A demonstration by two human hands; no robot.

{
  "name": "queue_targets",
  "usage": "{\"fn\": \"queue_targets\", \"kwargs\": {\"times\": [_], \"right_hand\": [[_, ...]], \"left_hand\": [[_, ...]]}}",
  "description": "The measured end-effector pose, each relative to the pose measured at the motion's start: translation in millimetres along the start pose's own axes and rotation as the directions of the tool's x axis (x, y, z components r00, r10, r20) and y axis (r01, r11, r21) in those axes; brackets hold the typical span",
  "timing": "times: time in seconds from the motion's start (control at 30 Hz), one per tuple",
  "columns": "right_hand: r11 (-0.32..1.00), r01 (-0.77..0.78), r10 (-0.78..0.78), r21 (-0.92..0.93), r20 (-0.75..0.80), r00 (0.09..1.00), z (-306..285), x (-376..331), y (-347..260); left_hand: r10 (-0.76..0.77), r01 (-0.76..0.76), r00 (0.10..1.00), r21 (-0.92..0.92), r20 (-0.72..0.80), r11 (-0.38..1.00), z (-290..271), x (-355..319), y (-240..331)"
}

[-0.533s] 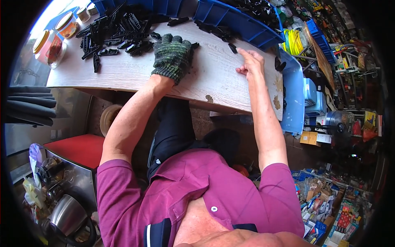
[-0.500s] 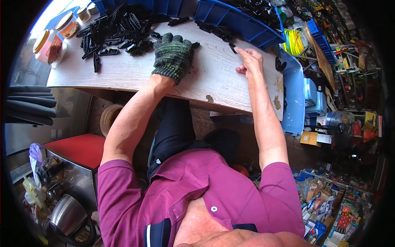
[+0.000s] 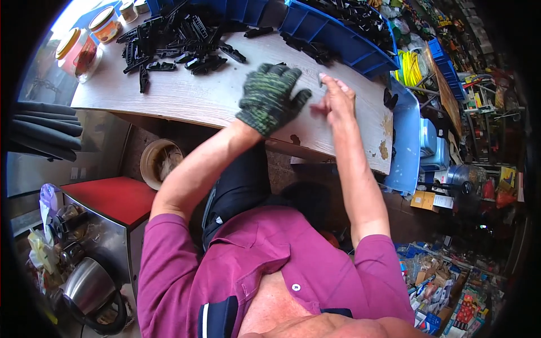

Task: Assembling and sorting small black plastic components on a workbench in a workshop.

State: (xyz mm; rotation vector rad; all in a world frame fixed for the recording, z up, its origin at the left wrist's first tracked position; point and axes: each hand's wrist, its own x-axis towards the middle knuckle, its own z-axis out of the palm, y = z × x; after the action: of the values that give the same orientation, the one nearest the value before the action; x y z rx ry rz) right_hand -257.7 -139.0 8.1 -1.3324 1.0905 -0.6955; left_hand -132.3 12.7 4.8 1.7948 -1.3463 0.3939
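Note:
My left hand (image 3: 269,98), in a dark green and black knitted glove, hovers palm down over the front of the white wood-grain table (image 3: 191,90). Its fingers are stretched out and the thumb stands apart. Whatever lies beneath the palm is hidden. Bare and slightly blurred, my right hand (image 3: 338,101) is just to the right, index finger extended and thumb apart. A small dark sliver (image 3: 320,81) shows by its index fingertip; whether it is touched cannot be told. Beyond the hands, a heap of black plastic parts (image 3: 174,39) covers the table's back left.
A blue bin (image 3: 344,39) full of black parts stands behind my right hand, with more parts along its front. Lidded jars (image 3: 79,53) stand at the left. A light-blue tub (image 3: 407,135) adjoins the table's right end. A bucket (image 3: 160,163) sits below.
My left hand has moved right and nearer, its thumb now spread. My right hand has drawn slightly nearer and left, away from the black parts by the bin. The view has shifted a little.

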Motion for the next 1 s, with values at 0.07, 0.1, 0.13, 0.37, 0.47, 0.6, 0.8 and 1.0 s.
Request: {"fn": "queue_targets", "kwargs": {"times": [0.07,0.1,0.13,0.37,0.47,0.6,0.8,1.0], "right_hand": [[0.982,0.116,-0.133,0.148,0.109,0.985,16,-20,10],[0.953,0.205,-0.236,0.223,0.119,0.965,27,-32,12],[0.94,0.221,-0.25,0.262,0.082,0.965,33,-37,16],[0.983,0.133,-0.16,0.124,0.236,0.958,17,-45,8],[0.983,0.158,-0.176,0.095,0.222,0.959,18,-44,12],[0.967,0.15,-0.194,0.207,0.21,0.958,15,-45,15],[0.941,0.066,-0.115,0.331,0.13,0.985,21,-54,7],[0.911,0.173,-0.186,0.375,-0.001,0.983,18,-45,18]], "left_hand": [[-0.061,0.066,0.996,-0.074,0.065,0.995,7,-5,13],[-0.108,0.119,0.991,-0.135,0.082,0.984,12,-8,15],[-0.139,0.157,0.981,-0.137,0.137,0.978,17,-10,17],[-0.082,0.091,0.99,-0.067,0.118,0.994,10,-11,18],[-0.103,0.131,0.959,-0.094,0.265,0.987,6,-13,17],[-0.07,0.07,0.997,0.006,-0.033,0.998,-4,-8,6],[-0.183,0.12,0.965,0.306,0.186,0.945,-3,8,-32],[-0.102,0.162,0.95,-0.188,0.297,0.969,-8,-6,-7]]}}
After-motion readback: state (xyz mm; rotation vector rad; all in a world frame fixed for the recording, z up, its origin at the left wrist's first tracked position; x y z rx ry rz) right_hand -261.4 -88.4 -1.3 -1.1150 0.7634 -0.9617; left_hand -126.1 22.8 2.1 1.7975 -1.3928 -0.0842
